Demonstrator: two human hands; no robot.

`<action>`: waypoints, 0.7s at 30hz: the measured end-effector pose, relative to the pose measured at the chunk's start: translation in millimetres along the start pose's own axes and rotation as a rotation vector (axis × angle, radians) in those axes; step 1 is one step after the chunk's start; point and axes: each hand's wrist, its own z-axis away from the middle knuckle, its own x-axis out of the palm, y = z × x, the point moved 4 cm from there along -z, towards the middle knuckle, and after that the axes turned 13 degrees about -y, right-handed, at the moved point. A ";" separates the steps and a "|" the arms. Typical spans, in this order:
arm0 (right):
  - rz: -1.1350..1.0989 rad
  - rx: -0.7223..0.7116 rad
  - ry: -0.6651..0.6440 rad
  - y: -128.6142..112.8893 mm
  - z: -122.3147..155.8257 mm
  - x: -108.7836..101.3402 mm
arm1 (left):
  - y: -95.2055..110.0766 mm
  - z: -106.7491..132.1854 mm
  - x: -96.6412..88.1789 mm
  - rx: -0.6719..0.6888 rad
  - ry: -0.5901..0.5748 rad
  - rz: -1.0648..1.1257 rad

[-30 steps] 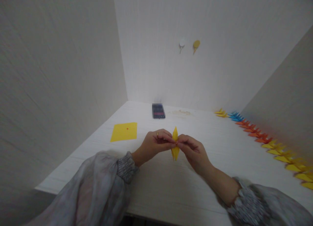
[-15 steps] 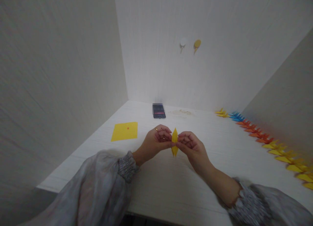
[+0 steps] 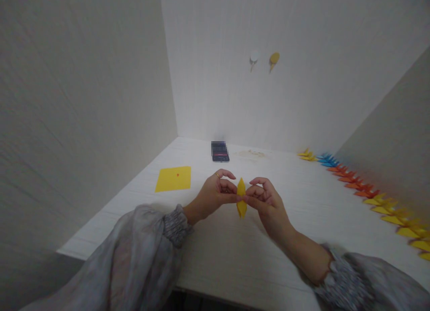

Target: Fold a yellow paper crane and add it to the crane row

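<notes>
Over the desk (image 3: 215,264), left hand (image 3: 214,194) and right hand (image 3: 271,207) pinch folded yellow paper (image 3: 241,209) between them, its long axis toward the far edge

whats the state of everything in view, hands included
left hand: pinching the paper from its left
right hand: pinching it from its right
narrow yellow folded paper piece: folded, pointed at the top, held between both hands
yellow four-sided paper sheet: lying flat, unfolded
row of yellow, blue and orange-red folded paper figures: folded, lined up
dark rectangular device: partly pixelated, on or off unclear
round white hook: fixed to wall
round gold hook: fixed to wall
</notes>
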 end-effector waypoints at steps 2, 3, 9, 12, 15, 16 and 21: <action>0.019 -0.004 0.013 -0.4 -0.4 -0.1 | -0.9 -0.3 0.0 -0.002 -0.004 0.008; 0.030 -0.007 0.021 -0.9 -0.5 -0.2 | -1.7 -0.5 0.2 -0.004 -0.009 0.014; 0.050 -0.026 0.064 -4.5 0.2 0.9 | -9.2 -0.8 2.5 -0.051 -0.053 0.053; 0.041 0.005 0.062 -0.2 -0.7 0.0 | -8.6 -0.5 0.1 -0.041 -0.034 0.020; 0.004 0.048 0.060 7.9 -2.6 -2.8 | -7.0 -0.5 -3.7 -0.019 -0.003 -0.014; -0.009 0.068 0.057 10.9 -3.2 -3.7 | -6.7 -0.5 -4.8 -0.011 0.007 -0.024; -0.005 0.230 0.009 24.1 -4.1 -4.8 | -7.6 -0.3 -7.0 0.008 0.015 -0.086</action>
